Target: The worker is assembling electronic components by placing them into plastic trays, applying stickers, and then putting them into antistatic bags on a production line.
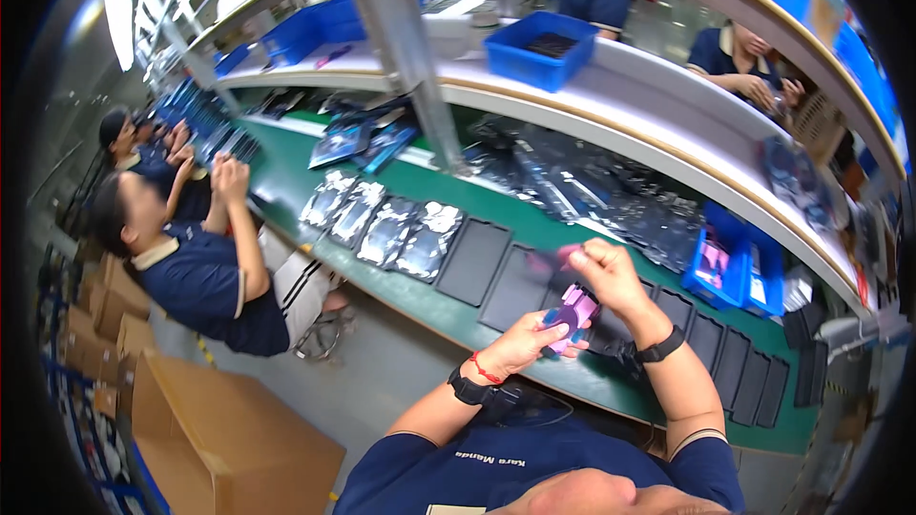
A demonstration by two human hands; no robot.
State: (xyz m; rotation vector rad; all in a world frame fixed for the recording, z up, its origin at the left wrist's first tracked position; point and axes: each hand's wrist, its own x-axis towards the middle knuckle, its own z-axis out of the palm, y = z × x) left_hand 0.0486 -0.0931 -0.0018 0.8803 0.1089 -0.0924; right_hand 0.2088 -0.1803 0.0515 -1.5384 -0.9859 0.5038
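My left hand [516,343] is closed around a small pink and purple device [579,303], its kind unclear, over the near edge of the green table. Blue coverings show on some of its fingertips. Just above, my right hand [615,277] pinches a thin pink piece [565,256], smeared by motion. Whether that piece touches the device I cannot tell. Under and beside my hands lie shallow black trays [474,262] in a row, several running off to the right. Left of them are trays under shiny clear film [426,240].
Behind the trays lie dark shiny plastic bags [611,195]. Blue bins [714,257] with small parts stand at right. A shelf [658,129] with a blue bin [540,50] overhangs the table. A co-worker [205,267] sits at left, near a large cardboard box [229,420].
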